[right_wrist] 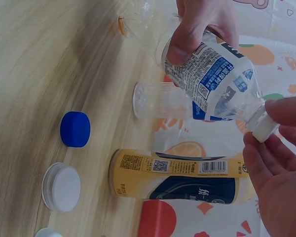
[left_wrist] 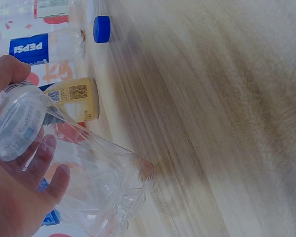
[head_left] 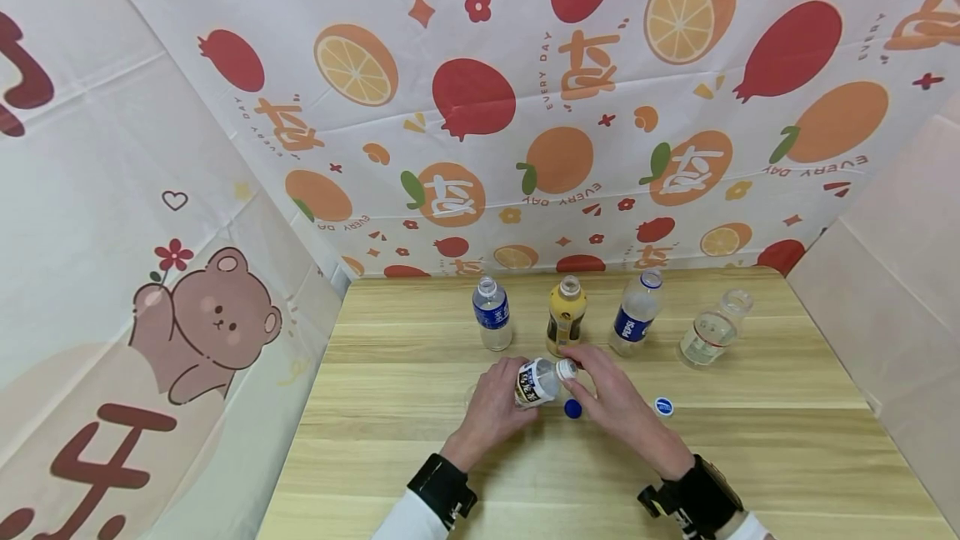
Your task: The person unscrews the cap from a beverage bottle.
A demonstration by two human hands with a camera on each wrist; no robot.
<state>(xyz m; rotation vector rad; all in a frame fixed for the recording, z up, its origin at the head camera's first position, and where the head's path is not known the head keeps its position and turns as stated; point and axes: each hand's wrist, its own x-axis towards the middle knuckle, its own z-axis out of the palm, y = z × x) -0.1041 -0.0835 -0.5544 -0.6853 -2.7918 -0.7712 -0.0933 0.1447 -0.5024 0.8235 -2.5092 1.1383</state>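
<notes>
My left hand (head_left: 495,398) grips a clear plastic bottle (head_left: 540,380) round its black-and-white label. The bottle is tilted, its neck pointing to the right, and its clear lower body (left_wrist: 103,182) shows in the left wrist view. At the neck, my right hand (head_left: 611,394) pinches a white cap (right_wrist: 264,127) between thumb and fingers. Whether the cap is threaded on or loose, I cannot tell. On the table below the hands lies a blue cap (head_left: 573,408). A white cap with a blue top (head_left: 663,406) lies right of my right hand.
Behind the hands stand a blue-labelled bottle (head_left: 492,315), a yellow bottle (head_left: 566,317), a Pepsi bottle (head_left: 636,317) and a clear, wide-bodied bottle (head_left: 711,333). The wooden table (head_left: 787,457) meets a fruit-print cloth (head_left: 517,165) at its back edge.
</notes>
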